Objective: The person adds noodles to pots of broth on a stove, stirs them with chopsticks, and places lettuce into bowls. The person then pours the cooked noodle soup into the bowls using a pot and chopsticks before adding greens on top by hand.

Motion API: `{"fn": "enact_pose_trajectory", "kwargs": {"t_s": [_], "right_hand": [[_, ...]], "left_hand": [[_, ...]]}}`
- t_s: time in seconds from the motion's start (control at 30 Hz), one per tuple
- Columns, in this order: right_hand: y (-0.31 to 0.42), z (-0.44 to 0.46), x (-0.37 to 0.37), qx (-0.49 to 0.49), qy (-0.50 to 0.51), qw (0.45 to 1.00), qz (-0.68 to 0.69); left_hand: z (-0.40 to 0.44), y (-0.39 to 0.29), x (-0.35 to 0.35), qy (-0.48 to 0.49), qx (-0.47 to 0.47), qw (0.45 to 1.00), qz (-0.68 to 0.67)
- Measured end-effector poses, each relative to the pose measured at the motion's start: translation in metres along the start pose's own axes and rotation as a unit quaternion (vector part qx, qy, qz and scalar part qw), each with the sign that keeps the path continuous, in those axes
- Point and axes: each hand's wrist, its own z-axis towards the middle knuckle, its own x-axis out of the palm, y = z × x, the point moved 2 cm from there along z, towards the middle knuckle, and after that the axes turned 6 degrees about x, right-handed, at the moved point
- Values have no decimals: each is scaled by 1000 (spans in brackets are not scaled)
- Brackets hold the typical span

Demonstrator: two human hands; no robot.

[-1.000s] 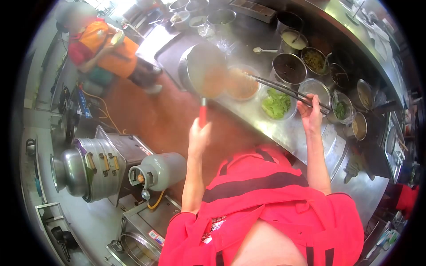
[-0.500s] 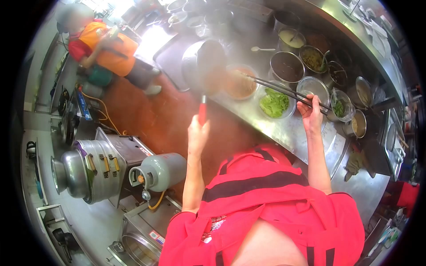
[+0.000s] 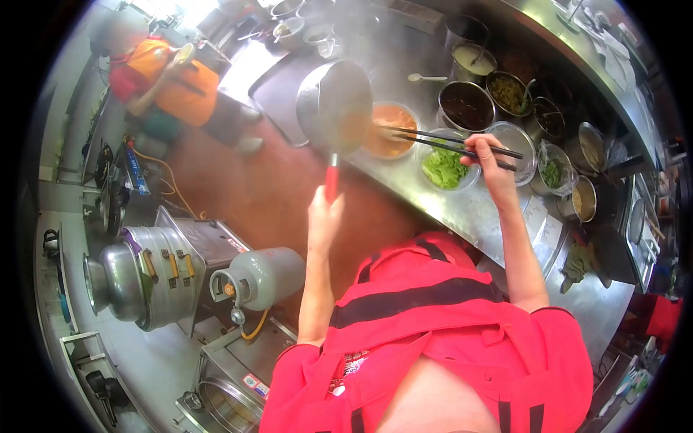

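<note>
My left hand point(image 3: 325, 214) is closed around the red handle of a steel saucepan point(image 3: 312, 108), which is tipped on its side with its mouth toward the right. Steam rises around it. Beside the pan's rim, a round bowl of orange-red soup point(image 3: 395, 119) sits on the steel counter. My right hand point(image 3: 491, 160) grips a pair of long dark chopsticks point(image 3: 447, 143). Their tips reach the bowl's right side, where something pale, perhaps noodles, shows at them. Below the chopsticks stands a clear bowl of green lettuce point(image 3: 442, 169).
Several steel pots of sauces and toppings, one holding dark sauce point(image 3: 466, 106), line the counter's back. A white spoon point(image 3: 426, 77) lies near them. A gas cylinder point(image 3: 268, 279) stands at the lower left. A person in an orange apron point(image 3: 186, 90) is at the upper left.
My right hand has moved left with the chopsticks, their tips lower and nearer the soup bowl. The saucepan has shifted slightly. Steam over the bowl has thinned.
</note>
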Motion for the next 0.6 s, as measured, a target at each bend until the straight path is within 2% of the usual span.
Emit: {"fn": "enact_pose_trajectory", "kwargs": {"t_s": [0.13, 0.23, 0.3, 0.37, 0.43, 0.47, 0.5, 0.6], "right_hand": [[31, 0, 25, -61, 104, 986, -119], [61, -6, 36, -154, 164, 948, -225], [74, -11, 39, -180, 189, 928, -266], [86, -14, 35, -165, 188, 935, -252], [93, -13, 24, -144, 174, 943, -245], [93, -13, 16, -156, 144, 952, -222], [98, -13, 7, -105, 121, 972, -172], [94, -4, -30, -66, 31, 990, -118]], "left_hand": [[-1, -5, 3, 4, 3, 1000, -1], [-3, -9, 2, 2, 18, 1000, 20], [-5, -16, 0, -9, 45, 998, 50], [-7, -25, -3, -30, 92, 991, 95], [-8, -34, -6, -4, 46, 994, 97], [-8, -37, -7, 10, 23, 995, 98], [-9, -40, -8, 8, 29, 994, 101], [-10, -43, -9, 4, 43, 992, 116]]}}
